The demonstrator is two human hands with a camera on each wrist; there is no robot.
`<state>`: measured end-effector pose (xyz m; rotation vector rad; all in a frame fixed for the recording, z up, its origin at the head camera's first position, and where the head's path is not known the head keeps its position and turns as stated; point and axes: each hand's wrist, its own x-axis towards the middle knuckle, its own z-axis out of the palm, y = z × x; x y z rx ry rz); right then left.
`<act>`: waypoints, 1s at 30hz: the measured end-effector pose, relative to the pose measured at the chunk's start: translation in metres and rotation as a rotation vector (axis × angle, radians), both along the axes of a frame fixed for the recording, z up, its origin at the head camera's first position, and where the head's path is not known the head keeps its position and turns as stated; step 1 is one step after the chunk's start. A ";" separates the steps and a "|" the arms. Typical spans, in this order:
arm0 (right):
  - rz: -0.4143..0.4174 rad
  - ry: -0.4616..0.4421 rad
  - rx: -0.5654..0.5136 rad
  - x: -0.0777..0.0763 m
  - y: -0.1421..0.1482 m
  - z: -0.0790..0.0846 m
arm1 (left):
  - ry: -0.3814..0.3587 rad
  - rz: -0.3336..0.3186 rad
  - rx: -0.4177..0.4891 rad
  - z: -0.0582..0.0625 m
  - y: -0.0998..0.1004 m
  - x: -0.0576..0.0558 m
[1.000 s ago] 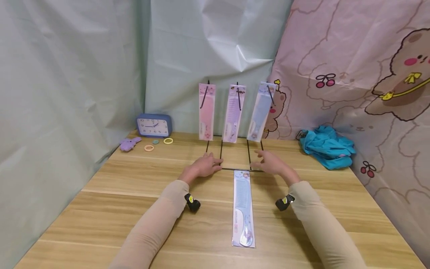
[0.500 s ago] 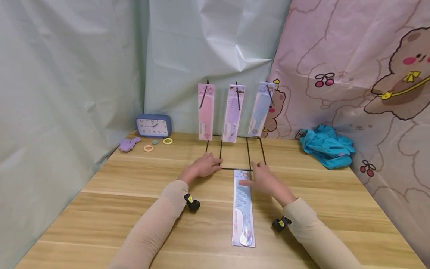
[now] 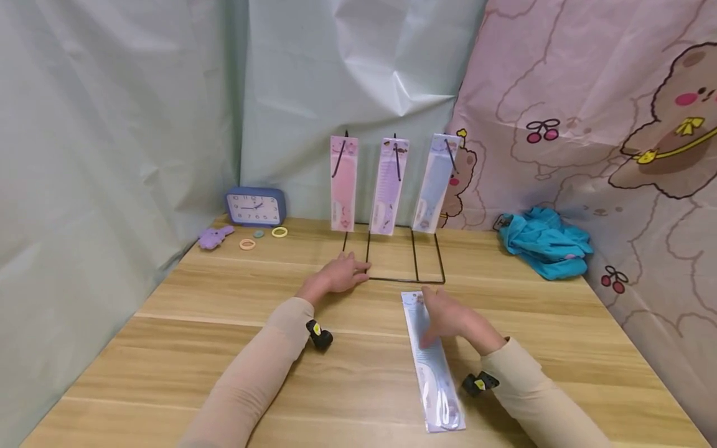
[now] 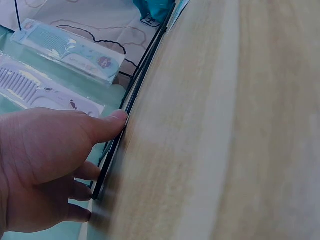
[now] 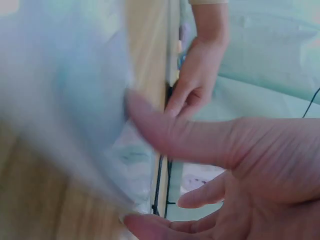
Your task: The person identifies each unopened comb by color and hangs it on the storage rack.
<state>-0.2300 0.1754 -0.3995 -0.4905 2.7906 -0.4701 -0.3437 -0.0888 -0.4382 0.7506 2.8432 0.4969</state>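
Observation:
A packaged blue comb (image 3: 437,379) lies aslant on the table. My right hand (image 3: 451,316) grips it near its upper end, thumb on one edge and fingers at the other. In the right wrist view the blurred package (image 5: 95,95) tilts between thumb and fingertips. My left hand (image 3: 339,274) holds the front-left base of a black wire display rack (image 3: 416,255); in the left wrist view the thumb lies against the front wire (image 4: 142,80), fingers beyond it. On the rack's hooks hang a pink comb pack (image 3: 343,186), a purple one (image 3: 390,186) and a blue one (image 3: 437,183).
At the back left stands a blue clock (image 3: 255,206), near a purple plush toy (image 3: 215,238) and several small rings (image 3: 247,244). A crumpled teal cloth (image 3: 546,244) lies at the back right. Curtains hang behind and beside the wooden table (image 3: 224,311).
My right hand has left the rack's base and taken hold of the packaged comb, which has shifted right, toward me, and turned. The blue pack on the right hook swung slightly. My left hand stays put.

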 end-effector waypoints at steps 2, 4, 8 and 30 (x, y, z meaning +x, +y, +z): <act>0.015 -0.006 -0.015 -0.001 0.002 0.003 | 0.006 0.001 0.000 0.001 0.000 -0.001; 0.021 -0.013 -0.023 -0.003 0.004 0.003 | 0.012 0.004 0.003 0.001 -0.001 -0.002; 0.001 -0.082 -0.052 -0.007 0.009 0.002 | 0.012 0.000 -0.008 -0.001 -0.002 -0.002; 0.198 0.479 -0.823 -0.007 0.057 0.078 | -0.003 -0.023 0.009 -0.001 -0.002 -0.002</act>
